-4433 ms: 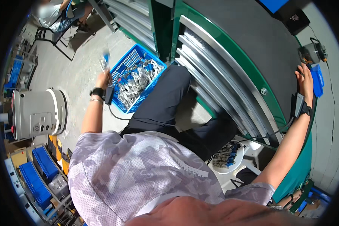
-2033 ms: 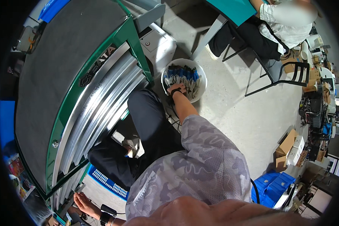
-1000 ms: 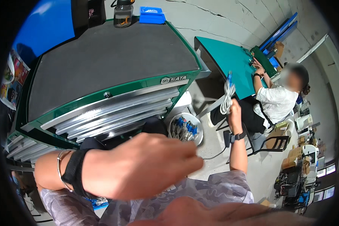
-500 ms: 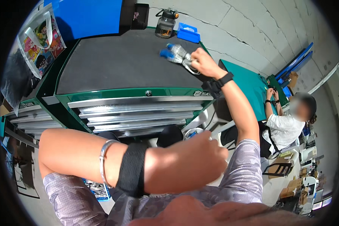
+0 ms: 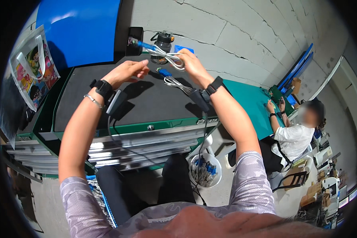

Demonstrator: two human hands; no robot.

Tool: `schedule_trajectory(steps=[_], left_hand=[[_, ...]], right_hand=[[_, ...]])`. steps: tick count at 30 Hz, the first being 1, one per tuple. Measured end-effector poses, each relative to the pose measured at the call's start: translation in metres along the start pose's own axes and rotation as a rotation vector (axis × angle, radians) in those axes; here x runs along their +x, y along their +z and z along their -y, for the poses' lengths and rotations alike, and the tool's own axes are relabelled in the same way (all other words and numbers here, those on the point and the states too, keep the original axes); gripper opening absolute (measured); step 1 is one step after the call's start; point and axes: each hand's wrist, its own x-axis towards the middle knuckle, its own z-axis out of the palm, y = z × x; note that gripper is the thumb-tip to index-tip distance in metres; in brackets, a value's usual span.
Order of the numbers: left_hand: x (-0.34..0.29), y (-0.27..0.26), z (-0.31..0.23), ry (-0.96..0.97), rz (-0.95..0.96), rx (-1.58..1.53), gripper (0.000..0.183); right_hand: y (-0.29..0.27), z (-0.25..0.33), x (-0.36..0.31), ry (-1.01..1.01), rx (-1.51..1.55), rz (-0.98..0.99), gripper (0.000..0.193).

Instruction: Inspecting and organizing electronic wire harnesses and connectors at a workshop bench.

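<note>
- Since the last frame, your left hand has swung from the lower middle to the upper left of centre, and your right hand has lifted a bundle while another now lies by itself.
- The held cable is at upper centre, above the tabletop; your right fingers grasp its looped end, probably so the blue plug stays free, pointing upper left.
- Your left fingers are released and loosely curled, seemingly around nothing, near that plug but apart from it.
- Just below the held cable, a second cable rests flat on the dark mat, plug toward the left, perhaps put down to spare your right hand.
- Behind, at the tabletop's far edge, stand a bottle and a blue tray, seemingly kept back to leave the front usable.
- Lower centre, a white bucket of similar cables sits by your leg; lower left, a blue basket holds more, both presumably placed within reach of your seat.
- At right, a co-worker sits at a green table.
</note>
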Motion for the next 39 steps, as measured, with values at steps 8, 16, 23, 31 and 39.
schedule_trajectory(steps=[8, 16, 23, 31, 39], left_hand=[[0.054, 0.005, 0.027, 0.397, -0.073, -0.625, 0.042], [0.041, 0.018, 0.023, 0.383, -0.088, -0.309, 0.040], [0.040, 0.018, 0.028, 0.377, -0.357, -0.057, 0.039], [0.042, 0.017, 0.038, 0.321, -0.249, -0.015, 0.057], [0.034, 0.016, 0.039, 0.152, -0.119, 0.083, 0.086]], right_hand=[[0.082, -0.022, 0.013, 0.293, 0.450, 0.419, 0.023], [0.060, -0.039, 0.017, 0.134, 0.240, 0.531, 0.027], [0.052, -0.040, 0.020, 0.059, 0.482, 0.241, 0.028], [0.045, -0.050, 0.026, 0.075, 0.849, 0.087, 0.032], [0.042, -0.063, 0.030, 0.072, 0.887, -0.118, 0.028]])
